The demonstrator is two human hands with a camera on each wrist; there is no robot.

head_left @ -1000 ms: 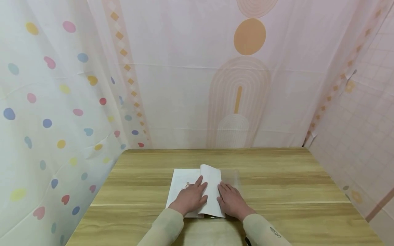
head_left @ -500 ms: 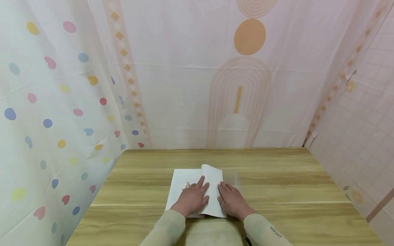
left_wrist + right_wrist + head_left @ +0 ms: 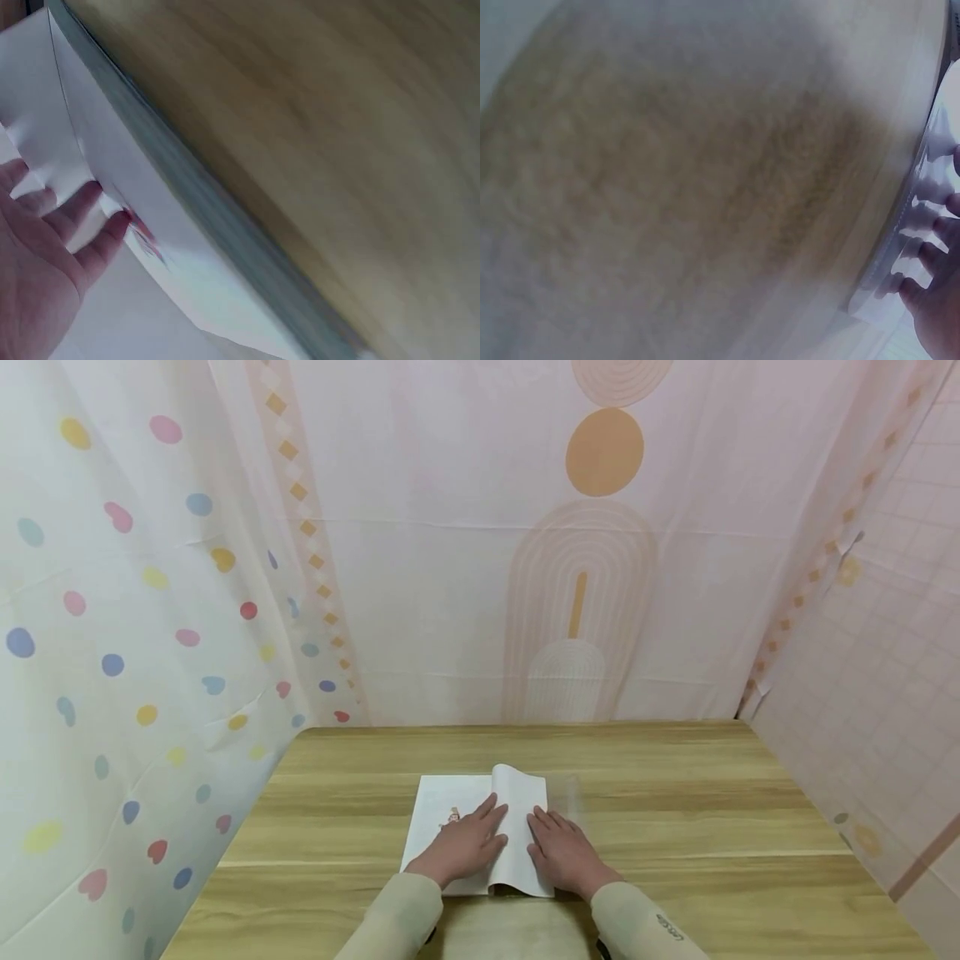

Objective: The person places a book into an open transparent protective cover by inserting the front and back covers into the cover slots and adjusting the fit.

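Right now a thin white paperback book [image 3: 480, 831] lies open near the six o'clock edge of the pale wood-grain table [image 3: 675, 793], with both hands flat on it. Its left hand [image 3: 462, 847] rests on the nine o'clock page, fingers straight and slightly spread, pressing down beside a small red printed figure [image 3: 453, 816]. At three o'clock of the spine, the right hand [image 3: 564, 853] lies with fingers straight and a little apart, on the raised, curling white page and a clear glossy plastic sheet [image 3: 573, 793] that juts out past the book's edge. From the left wrist view the page block looks slim and bendy, so the book is probably light and floppy, and its pages thin enough to crease; the plastic likely slides easily. Best taken by the spine or pinched at a page's outer edge, I'd judge
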